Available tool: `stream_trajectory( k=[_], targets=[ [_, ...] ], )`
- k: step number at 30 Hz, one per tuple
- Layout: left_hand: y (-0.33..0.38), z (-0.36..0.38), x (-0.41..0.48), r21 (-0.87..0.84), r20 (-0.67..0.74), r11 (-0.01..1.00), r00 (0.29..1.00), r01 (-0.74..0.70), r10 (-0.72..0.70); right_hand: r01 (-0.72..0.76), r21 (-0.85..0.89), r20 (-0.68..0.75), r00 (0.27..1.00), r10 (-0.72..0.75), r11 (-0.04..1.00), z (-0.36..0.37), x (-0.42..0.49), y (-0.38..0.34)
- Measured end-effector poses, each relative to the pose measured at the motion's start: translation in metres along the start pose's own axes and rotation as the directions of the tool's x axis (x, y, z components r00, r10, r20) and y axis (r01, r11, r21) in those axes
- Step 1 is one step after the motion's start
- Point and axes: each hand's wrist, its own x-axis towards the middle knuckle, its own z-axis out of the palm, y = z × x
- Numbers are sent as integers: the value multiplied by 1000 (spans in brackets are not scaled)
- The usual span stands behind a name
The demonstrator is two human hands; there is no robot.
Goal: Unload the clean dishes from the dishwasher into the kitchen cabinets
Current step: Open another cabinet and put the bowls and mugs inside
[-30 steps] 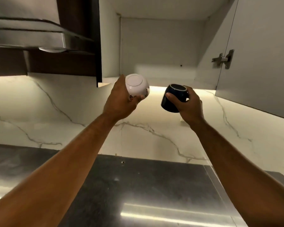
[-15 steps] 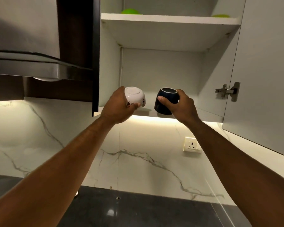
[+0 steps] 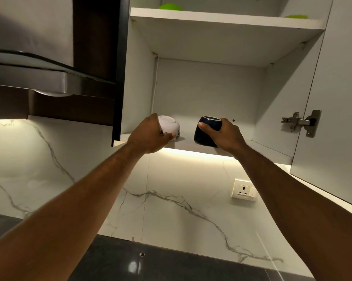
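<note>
The step in hand looks like setting 2 dishes on the bottom shelf (image 3: 188,146) of the open wall cabinet (image 3: 211,88). The left hand (image 3: 148,135) grasps a white bowl (image 3: 171,125) turned mouth down, its fingers (image 3: 171,136) curled round the near side. The right hand (image 3: 227,135) grasps a dark blue cup (image 3: 205,131), seemingly upside down too, with the thumb across the front. Both dishes are at the shelf's front edge, near each other but apart.

The next move probably calls for seating each rim flat on the shelf and then letting go. They may also need a push further in so the cabinet door (image 3: 333,88) can close.

The view is from below, so the shelf edge and the hands hide both rims, and I cannot tell whether either dish is resting yet. A small dark mark on the bowl is too small to read. 2 green things (image 3: 170,6) on the upper shelf are mostly cut off. The dishwasher is out of view, and only a dark strip of desk (image 3: 171,266) shows.
</note>
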Motion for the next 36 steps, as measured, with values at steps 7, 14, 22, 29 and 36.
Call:
stream_trajectory(
  k=[7,14,22,29,36],
  targets=[
    [0,4,13,48,113,997,992,54,-59,-27,19,183,983,23,999,5,22,-3],
    [-21,9,38,112,189,981,966,160,-179,-100,118,255,965,68,988,14,41,-5],
    [-28,11,59,379,173,910,954,166,-246,-120,-8,286,951,117,993,25,67,-7],
    [-28,19,79,268,191,952,961,147,-202,-64,-81,224,971,81,995,40,89,-9],
    [-29,30,98,332,243,939,952,96,-183,90,-148,182,981,-63,985,57,104,-4]
  ],
)
